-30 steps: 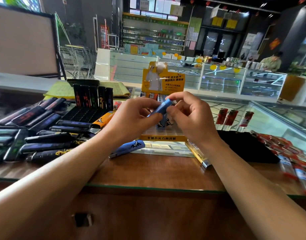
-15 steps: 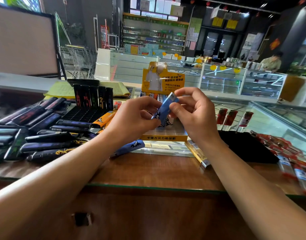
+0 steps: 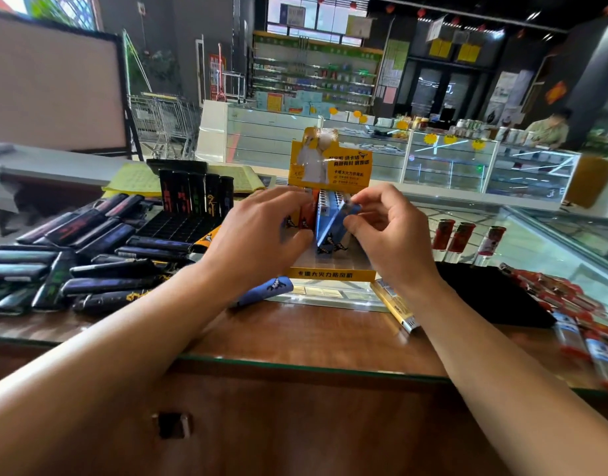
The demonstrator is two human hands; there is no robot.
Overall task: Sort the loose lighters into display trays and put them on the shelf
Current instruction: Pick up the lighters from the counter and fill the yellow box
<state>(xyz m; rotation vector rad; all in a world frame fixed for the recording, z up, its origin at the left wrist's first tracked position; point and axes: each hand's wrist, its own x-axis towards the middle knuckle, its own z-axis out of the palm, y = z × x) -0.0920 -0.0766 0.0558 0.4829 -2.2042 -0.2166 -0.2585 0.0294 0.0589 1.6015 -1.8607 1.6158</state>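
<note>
On the far left of the wooden counter, a heap of dark lighters is spread flat, and behind it a black tray is seen with a few dark lighters standing at its back. Just right of the heap, a loose blue lighter is laid on the counter, partly covered by the left forearm. At the centre, a yellow display tray with a tall printed backboard is stood, and rows of lighters are held upright in it. The left hand is pressed against the tray's left side, fingers curled around the orange lighters there; how firmly they are gripped cannot be told. A tilted blue lighter is pinched at its top by the right hand, thumb and forefinger clamped on it, its lower end down among the tray's rows. Much of the tray is hidden by both hands. Further right, three red lighters are stood upright beside a black cloth, and blurred red packets are cut off by the edge.
</note>
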